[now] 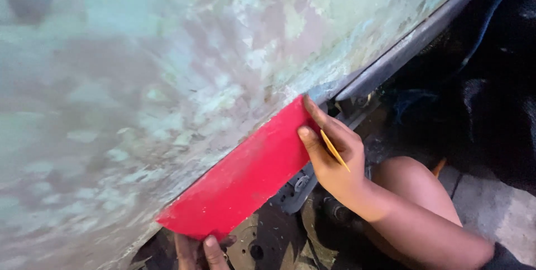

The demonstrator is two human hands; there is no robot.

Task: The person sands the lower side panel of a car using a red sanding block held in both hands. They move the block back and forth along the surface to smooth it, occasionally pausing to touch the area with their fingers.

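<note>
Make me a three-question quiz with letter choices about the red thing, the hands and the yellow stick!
1. Where does the red flexible sheet lie?
A. on the floor
B. against the lower edge of the patchy sanded body panel
C. on a shelf

2. What colour is the thin strip in the right hand?
A. yellow
B. blue
C. black

3. How is the sheet held?
A. one hand only
B. lying free
C. a hand at each end

Answers: 1 B, its long edge follows the panel's rim. 2 A, the yellow strip crosses the palm. 3 C, the left hand pinches the lower end, the right hand the upper.
</note>
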